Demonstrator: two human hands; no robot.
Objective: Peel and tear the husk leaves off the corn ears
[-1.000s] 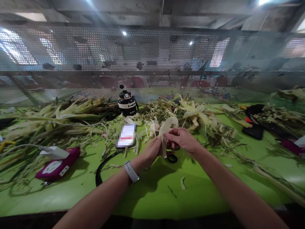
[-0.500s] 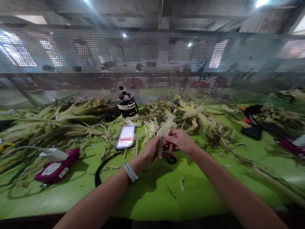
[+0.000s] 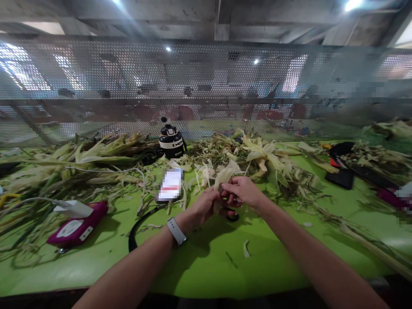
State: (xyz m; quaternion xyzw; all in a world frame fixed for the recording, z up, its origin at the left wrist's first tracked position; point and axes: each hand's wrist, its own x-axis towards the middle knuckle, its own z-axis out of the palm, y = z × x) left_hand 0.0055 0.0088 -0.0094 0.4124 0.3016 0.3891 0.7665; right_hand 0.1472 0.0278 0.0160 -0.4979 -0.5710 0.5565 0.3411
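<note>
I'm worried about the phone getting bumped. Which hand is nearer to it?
Left. The left hand is right of the phone, apart from it; the right hand is farther right, beyond the left.

The person over there has both bare arms stretched forward, the left forearm [image 3: 138, 264] and the right forearm [image 3: 309, 240] slanting inward until the hands nearly meet, nearer the body than the squat black bottle with a white band [image 3: 172, 146] and to its right. The left hand [image 3: 207, 204] is curled, thumb uppermost; the right hand [image 3: 243, 192] has thumb and forefinger pinched, other fingers bent beneath.
</note>
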